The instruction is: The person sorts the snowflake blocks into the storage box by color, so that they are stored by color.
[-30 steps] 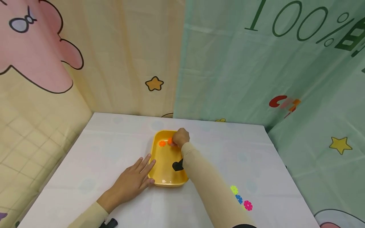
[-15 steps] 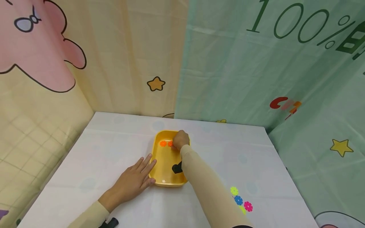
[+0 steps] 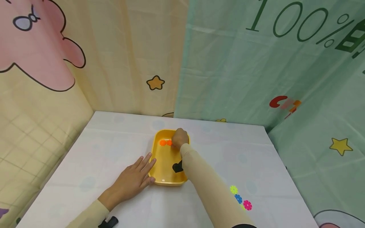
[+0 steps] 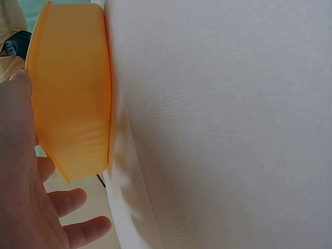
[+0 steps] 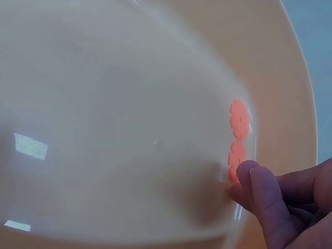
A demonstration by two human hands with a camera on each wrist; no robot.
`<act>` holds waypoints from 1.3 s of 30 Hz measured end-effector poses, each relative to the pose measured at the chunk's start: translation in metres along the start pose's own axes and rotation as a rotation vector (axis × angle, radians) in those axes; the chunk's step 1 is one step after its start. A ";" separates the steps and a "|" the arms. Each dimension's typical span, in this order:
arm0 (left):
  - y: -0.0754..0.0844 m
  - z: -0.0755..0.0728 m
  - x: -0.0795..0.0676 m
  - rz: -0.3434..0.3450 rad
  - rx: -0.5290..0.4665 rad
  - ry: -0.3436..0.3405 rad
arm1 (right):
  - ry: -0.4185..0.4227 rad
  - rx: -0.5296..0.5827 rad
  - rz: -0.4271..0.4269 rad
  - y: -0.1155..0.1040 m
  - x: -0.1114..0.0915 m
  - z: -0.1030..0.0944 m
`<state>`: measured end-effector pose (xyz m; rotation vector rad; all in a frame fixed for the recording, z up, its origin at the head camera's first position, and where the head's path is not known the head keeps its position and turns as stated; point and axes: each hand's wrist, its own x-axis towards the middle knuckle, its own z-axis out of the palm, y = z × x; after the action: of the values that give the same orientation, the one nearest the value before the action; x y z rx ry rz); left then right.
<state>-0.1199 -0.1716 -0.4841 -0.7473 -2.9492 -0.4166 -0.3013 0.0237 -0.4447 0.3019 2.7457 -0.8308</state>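
A yellow tray (image 3: 165, 161) stands on the white table, with two orange flower-shaped discs (image 3: 162, 143) lying side by side at its far end. My right hand (image 3: 180, 138) reaches over the tray's right side into that far corner. In the right wrist view its thumb and fingertips (image 5: 249, 168) come together at the edge of the nearer orange disc (image 5: 236, 158), pinching it and covering part of it. My left hand (image 3: 132, 180) lies with spread, straight fingers against the tray's left rim, thumb near the front corner. From the left wrist view, the tray's outer wall (image 4: 72, 93) shows beside the fingers.
Several more flower-shaped discs lie on the table at the front right: a yellow-green one (image 3: 233, 189), a blue one (image 3: 238, 199) and a pink one (image 3: 247, 205) among them. Printed curtains (image 3: 228, 79) hang behind the table (image 3: 114, 142).
My right hand has lowered the second orange disc, tilted at first, flat onto the tray floor, close beside the first one. The left hand has stayed at the rim.
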 end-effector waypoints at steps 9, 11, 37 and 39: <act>0.001 0.001 0.001 -0.005 -0.001 -0.002 | 0.004 0.009 -0.079 0.002 -0.005 -0.010; 0.001 0.000 0.001 0.002 -0.005 -0.001 | 0.001 0.002 -0.087 0.002 -0.006 -0.013; -0.004 0.002 0.002 0.009 -0.022 0.003 | -0.068 0.533 -0.093 0.063 -0.027 -0.090; -0.004 0.002 0.002 0.015 -0.022 0.006 | -0.071 0.529 -0.090 0.070 -0.030 -0.093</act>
<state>-0.1239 -0.1735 -0.4865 -0.7690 -2.9357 -0.4499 -0.2712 0.1293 -0.3967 0.2393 2.4449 -1.5547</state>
